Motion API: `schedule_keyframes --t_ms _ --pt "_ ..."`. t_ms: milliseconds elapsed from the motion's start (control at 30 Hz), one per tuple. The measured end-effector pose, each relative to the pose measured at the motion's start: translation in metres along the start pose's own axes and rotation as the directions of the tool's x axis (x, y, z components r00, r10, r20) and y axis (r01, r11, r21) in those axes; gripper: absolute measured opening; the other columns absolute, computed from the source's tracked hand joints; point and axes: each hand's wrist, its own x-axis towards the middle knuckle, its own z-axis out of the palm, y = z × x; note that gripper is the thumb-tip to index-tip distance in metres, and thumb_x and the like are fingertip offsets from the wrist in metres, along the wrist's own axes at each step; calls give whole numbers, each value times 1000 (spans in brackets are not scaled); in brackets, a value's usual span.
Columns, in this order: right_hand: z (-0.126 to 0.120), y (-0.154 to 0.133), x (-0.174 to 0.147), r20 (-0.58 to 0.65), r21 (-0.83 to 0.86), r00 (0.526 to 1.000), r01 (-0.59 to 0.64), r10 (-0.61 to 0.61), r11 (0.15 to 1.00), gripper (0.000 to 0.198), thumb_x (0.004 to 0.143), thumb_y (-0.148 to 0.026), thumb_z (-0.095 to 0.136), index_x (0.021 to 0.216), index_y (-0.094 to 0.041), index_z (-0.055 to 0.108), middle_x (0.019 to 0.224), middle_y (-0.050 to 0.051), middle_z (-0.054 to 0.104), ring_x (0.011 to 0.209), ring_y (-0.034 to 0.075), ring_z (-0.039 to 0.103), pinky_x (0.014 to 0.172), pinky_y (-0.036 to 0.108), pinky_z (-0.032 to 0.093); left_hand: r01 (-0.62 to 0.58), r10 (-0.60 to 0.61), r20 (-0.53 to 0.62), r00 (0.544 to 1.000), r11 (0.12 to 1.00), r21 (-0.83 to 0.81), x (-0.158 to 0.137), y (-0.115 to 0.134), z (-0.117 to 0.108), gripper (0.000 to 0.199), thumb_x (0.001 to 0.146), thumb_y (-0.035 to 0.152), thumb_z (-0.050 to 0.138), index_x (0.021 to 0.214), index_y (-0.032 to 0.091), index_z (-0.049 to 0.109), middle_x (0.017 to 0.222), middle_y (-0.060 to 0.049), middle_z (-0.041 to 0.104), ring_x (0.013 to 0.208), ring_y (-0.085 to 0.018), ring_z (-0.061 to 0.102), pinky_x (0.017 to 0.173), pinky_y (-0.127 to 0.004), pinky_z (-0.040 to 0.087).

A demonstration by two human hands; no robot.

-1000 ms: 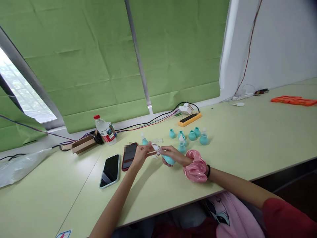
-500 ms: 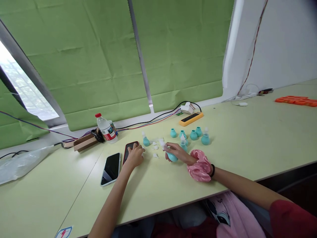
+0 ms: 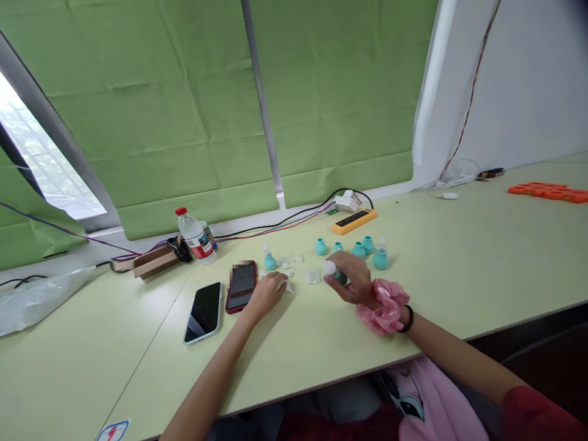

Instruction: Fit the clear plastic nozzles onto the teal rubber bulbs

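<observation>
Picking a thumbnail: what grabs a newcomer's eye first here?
Probably the green blinds, filling most of the background above the table. Then the pink scrunchie on the wrist of the right hand, which grips a white-topped bulb near several teal bulbs. Far right, a bright orange piece lies on the table.
</observation>
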Motion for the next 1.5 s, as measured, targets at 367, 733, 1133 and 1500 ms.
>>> schedule_keyframes --t_ms 367,733,1133,1500 --pt "-42 48 -25 102 -552 849 -386 519 739 25 73 -38 44 75 -16 56 62 1 56 53 11 49 49 21 32 62 -35 -134 990 977 202 5 -1 -5 32 82 19 30 107 18 48 105 -6 53 93 -19 45 76 -30 39" --pt "-35 62 -44 38 -679 776 -442 629 587 29 67 -38 48 86 -17 53 69 2 60 58 16 55 48 22 32 329 -286 -168 943 736 592 -2 -22 -6 27 74 17 37 91 14 58 103 -15 43 96 -32 34 72 -47 31" --pt "-34 26 -30 -31 -481 999 -9 -6 877 23 68 -20 54 89 -18 46 87 6 49 66 11 49 55 22 41 273 -283 -48 958 846 458 10 -16 -2 26 70 2 33 80 14 54 79 -12 55 91 -26 40 73 -46 25" --pt "102 9 3 515 -464 697 -264 499 846 40 75 -27 42 113 -17 40 126 13 28 105 32 30 76 44 36 284 -319 -19 948 815 505 6 -11 1 23 70 7 37 78 12 58 82 -14 54 88 -27 41 72 -42 28"
